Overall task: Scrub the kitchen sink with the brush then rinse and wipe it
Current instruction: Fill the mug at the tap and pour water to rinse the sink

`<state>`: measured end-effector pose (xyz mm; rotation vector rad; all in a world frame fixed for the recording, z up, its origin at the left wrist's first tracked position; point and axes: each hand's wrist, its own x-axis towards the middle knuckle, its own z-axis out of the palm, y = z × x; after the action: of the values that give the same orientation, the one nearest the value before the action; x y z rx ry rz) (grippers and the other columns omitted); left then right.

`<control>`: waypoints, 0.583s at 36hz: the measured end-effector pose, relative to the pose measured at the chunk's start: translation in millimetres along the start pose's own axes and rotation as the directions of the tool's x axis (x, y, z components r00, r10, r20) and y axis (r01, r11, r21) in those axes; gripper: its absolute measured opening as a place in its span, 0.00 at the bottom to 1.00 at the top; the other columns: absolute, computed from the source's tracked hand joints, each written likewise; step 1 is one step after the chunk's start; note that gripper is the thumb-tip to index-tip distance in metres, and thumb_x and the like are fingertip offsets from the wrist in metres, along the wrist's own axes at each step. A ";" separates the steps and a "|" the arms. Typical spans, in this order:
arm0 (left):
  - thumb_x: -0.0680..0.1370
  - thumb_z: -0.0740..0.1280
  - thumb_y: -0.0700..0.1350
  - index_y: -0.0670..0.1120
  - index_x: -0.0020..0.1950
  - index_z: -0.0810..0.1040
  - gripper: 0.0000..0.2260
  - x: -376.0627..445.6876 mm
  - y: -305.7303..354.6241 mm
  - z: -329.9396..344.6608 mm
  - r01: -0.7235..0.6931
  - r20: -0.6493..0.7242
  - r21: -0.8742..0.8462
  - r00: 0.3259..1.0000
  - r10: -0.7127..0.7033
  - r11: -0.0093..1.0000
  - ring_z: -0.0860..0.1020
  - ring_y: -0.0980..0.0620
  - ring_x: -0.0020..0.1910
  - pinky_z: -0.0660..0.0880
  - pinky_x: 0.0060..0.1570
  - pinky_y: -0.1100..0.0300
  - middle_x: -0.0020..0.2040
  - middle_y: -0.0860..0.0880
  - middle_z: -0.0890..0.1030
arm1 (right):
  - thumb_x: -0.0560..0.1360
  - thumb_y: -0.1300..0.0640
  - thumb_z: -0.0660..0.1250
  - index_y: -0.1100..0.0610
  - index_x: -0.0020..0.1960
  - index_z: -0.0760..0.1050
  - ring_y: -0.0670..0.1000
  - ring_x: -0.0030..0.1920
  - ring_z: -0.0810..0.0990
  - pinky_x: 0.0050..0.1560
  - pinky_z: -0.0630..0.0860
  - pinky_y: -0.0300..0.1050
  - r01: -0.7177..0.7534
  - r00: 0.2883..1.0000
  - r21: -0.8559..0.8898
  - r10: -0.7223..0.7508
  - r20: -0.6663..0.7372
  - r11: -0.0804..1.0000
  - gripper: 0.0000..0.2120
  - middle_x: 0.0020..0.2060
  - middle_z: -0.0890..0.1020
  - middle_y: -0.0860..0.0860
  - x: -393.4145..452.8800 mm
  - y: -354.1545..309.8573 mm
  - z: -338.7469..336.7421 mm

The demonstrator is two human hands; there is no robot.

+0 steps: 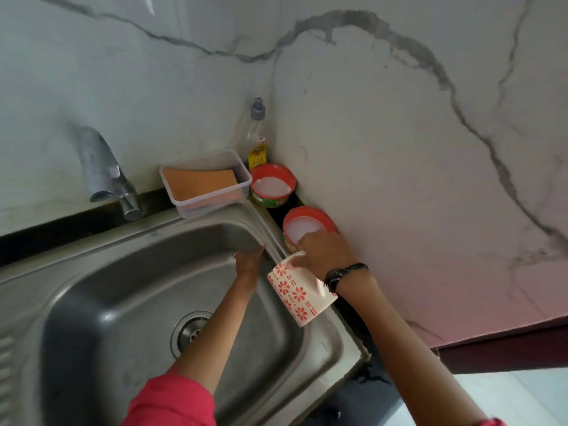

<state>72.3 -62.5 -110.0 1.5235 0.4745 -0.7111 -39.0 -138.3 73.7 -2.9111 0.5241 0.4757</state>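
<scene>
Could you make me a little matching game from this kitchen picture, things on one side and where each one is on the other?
Things:
1. sponge
2. mug
3. bottle
4. drain

Places:
A. at the bottom of the sink
B. in the wall corner
C. in the clear tray
D. tilted in the right hand

Pairs: 1-C, 2-D, 3-B, 4-A

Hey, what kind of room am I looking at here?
Most likely a home kitchen: a steel sink with a tap set in a dark counter, a sponge in a tub beside it, and a dish soap bottle in the corner.
</scene>
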 end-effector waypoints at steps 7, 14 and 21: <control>0.75 0.68 0.45 0.39 0.70 0.64 0.26 -17.3 -4.5 -47.6 0.018 0.212 0.234 0.975 -0.069 0.972 0.74 0.46 0.55 0.71 0.40 0.59 0.60 0.43 0.75 | 0.77 0.52 0.64 0.60 0.61 0.72 0.56 0.58 0.77 0.51 0.72 0.46 0.111 0.994 -0.169 -0.107 0.034 0.979 0.17 0.58 0.77 0.56 26.7 -38.7 -12.4; 0.78 0.64 0.38 0.38 0.64 0.71 0.15 -24.5 21.9 -108.0 -0.061 0.146 0.216 0.989 0.030 0.974 0.77 0.50 0.42 0.74 0.38 0.60 0.44 0.47 0.79 | 0.74 0.47 0.66 0.59 0.58 0.75 0.56 0.57 0.77 0.52 0.73 0.46 0.308 0.950 -0.252 -0.313 0.020 0.917 0.19 0.57 0.79 0.55 50.1 -82.3 -23.9; 0.79 0.63 0.42 0.42 0.50 0.76 0.05 -36.4 68.8 -162.8 -0.306 -0.303 0.093 0.898 0.320 0.947 0.78 0.49 0.40 0.76 0.39 0.58 0.50 0.42 0.80 | 0.76 0.46 0.62 0.58 0.57 0.76 0.56 0.57 0.76 0.59 0.70 0.48 0.404 0.907 -0.153 -0.416 -0.061 0.902 0.17 0.55 0.79 0.55 51.5 -106.4 11.3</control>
<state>117.2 96.8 -38.1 1.7140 0.4369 -0.2267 42.0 -53.4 55.0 -3.0619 -0.1278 0.3277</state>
